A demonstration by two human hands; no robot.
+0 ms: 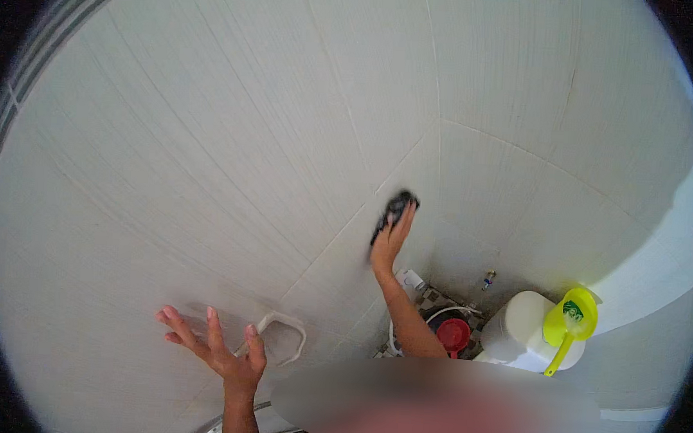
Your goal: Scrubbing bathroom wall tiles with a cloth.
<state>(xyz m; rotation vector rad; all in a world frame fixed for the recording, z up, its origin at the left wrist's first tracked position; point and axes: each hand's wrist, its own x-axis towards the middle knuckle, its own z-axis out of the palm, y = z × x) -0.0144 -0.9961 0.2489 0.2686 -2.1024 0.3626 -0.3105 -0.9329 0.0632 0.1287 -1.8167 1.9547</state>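
Observation:
My right hand (391,242) presses a dark, blurred scrubbing pad or cloth (398,210) flat against the pale wall tiles (257,129), close to the corner where two walls meet. The fingers lie along the pad, and its exact kind cannot be made out. Lower left, my left hand (222,351) is raised with its fingers spread and nothing in it. It is nearest to a white looped wall fitting (304,335); whether it touches the fitting or the wall cannot be told.
At lower right a yellow-green dipper (573,316) sits on a white toilet (526,320). A red dipper (453,334) lies by a white hose (444,310) over the dark checkered floor (433,297). A small tap (489,278) juts from the wall. A blurred patch covers the bottom middle.

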